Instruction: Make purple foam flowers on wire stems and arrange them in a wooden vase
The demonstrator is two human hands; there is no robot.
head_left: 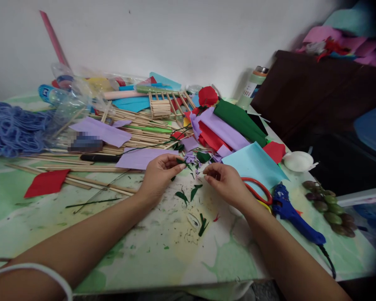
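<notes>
Both hands work above a table [128, 255] whose cloth is patterned in pale green and cream, specked with dark crumbs just nearer the person than the fingertips. A plain pale wall [181, 37] rises beyond the hands, and a dark brown cabinet [303, 83] stands off to the right of the right hand.

The left hand [163, 175] has thumb and index finger drawn close together, with a green scrap [180, 161] at their tips; whether it is gripped I cannot tell. The right hand [224, 182] is curled narrow, and I cannot tell whether it holds anything. Two green paper leaves [194, 192] lie between the hands, a little nearer the person, with green strips [202, 225] nearer still.

Just beyond the fingertips, a heap of purple scraps [191, 158] crowds the gap. Purple paper [134, 159] lies beside the left hand, with wooden sticks [138, 133] spread behind it; blue yarn [15, 127] is piled well to its left, past a red paper piece [47, 183].

Beyond the right hand lie a light blue sheet [253, 161] and a green paper roll [240, 122]. Red-handled scissors [270, 196] sit against the right forearm's outline, partly hidden by it; a blue glue gun [297, 217] is just right of them, and grapes [332, 209] lie farther right.
</notes>
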